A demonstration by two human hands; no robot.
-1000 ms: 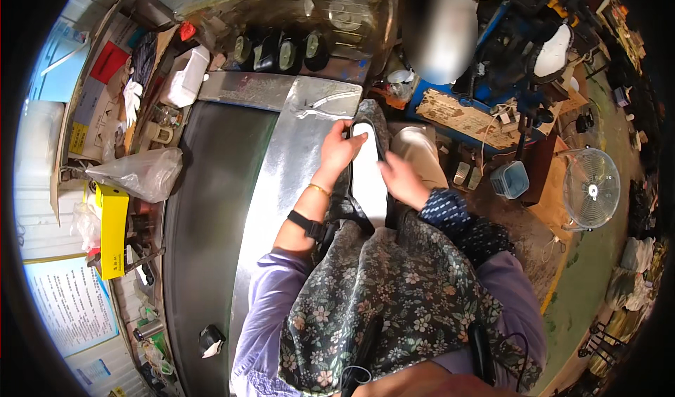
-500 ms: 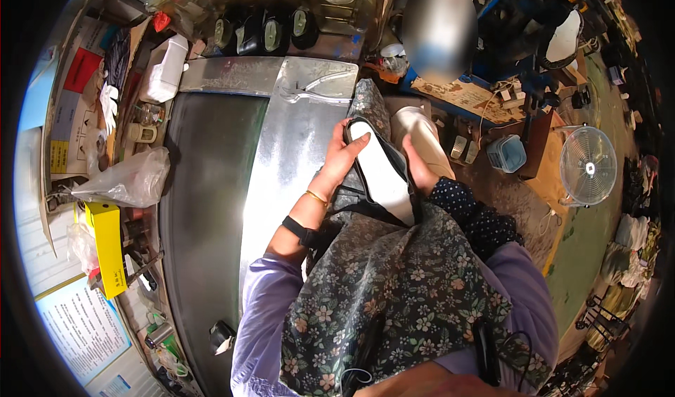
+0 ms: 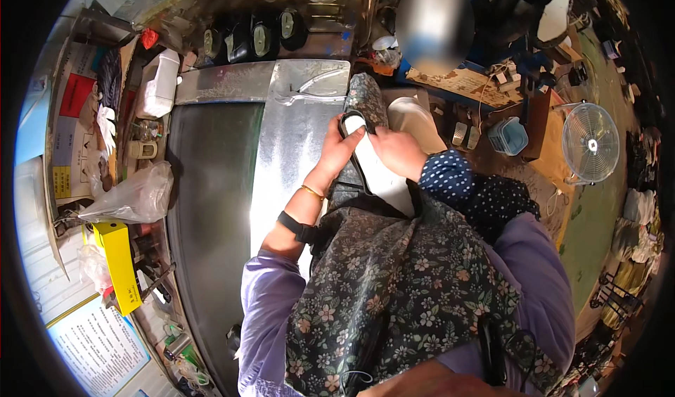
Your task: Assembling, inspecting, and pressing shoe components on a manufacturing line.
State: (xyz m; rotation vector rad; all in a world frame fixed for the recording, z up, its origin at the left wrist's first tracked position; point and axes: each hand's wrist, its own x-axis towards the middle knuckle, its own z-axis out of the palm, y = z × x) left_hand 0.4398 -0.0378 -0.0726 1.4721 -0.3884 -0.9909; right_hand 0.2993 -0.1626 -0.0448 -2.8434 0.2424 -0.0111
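Observation:
A black shoe upper on a last, its white sole side (image 3: pixel 385 179) facing up, lies lengthwise over my lap on the floral apron (image 3: pixel 394 277). My left hand (image 3: pixel 339 144) is closed round the far end from the left, thumb on the white face. My right hand (image 3: pixel 397 151) lies across the right side, its fingers closed on the black edge near the far end, close to the left thumb. The palm covers part of the white face. Metal lasting pincers (image 3: pixel 309 91) rest on the metal sheet beyond my left hand.
To the left runs a dark conveyor belt (image 3: pixel 214 186) beside the shiny metal sheet (image 3: pixel 292 130). Several black shoes (image 3: pixel 260 40) stand at the back. A standing fan (image 3: pixel 590 144) and a blue plastic bin (image 3: pixel 508 137) are at the right; a yellow box (image 3: pixel 118 267) sits far left.
My right hand has moved from the shoe's right side up and across to its far end, closing on the edge. The left hand keeps its hold there. The view has shifted slightly.

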